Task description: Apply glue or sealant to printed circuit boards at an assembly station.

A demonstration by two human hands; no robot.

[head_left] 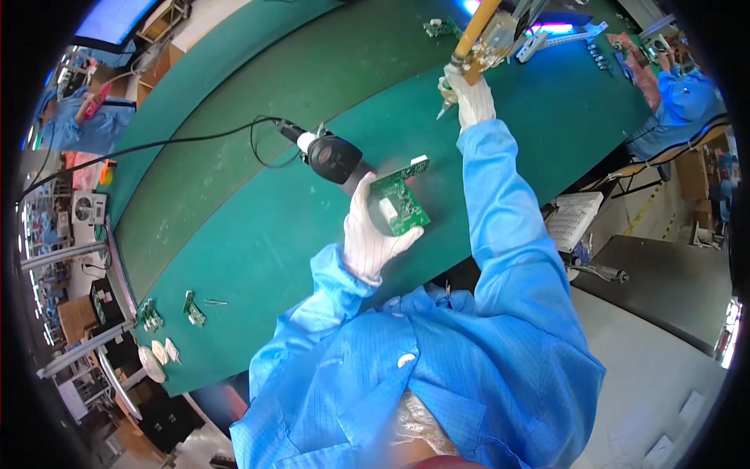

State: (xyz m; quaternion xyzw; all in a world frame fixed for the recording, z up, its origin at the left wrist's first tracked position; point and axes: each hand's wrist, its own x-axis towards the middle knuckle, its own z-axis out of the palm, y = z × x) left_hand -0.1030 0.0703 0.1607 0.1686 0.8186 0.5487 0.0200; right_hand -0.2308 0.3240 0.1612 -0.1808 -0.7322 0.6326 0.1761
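My left hand (364, 238), in a striped white glove, grips a green circuit board (406, 209) by its lower left edge. The board is tilted up above the mat and carries a white block and a narrow upright board along its top. Beyond it, my right hand (473, 100), gloved too, is stretched forward with its fingers curled, at the lower end of a brown-yellow rod (476, 30). A small pale piece shows beside its fingers, and what they hold is unclear. Just behind the left hand lies a black device with a rounded body (334, 159) and a cable.
A green mat (258, 258) covers the curved bench. At its left end lie small boards (194, 308), tweezers (216, 302) and pale pieces (159, 352). Another board (441, 28) and a white bracket (562, 39) sit at the far side. Co-workers in blue sit left and right.
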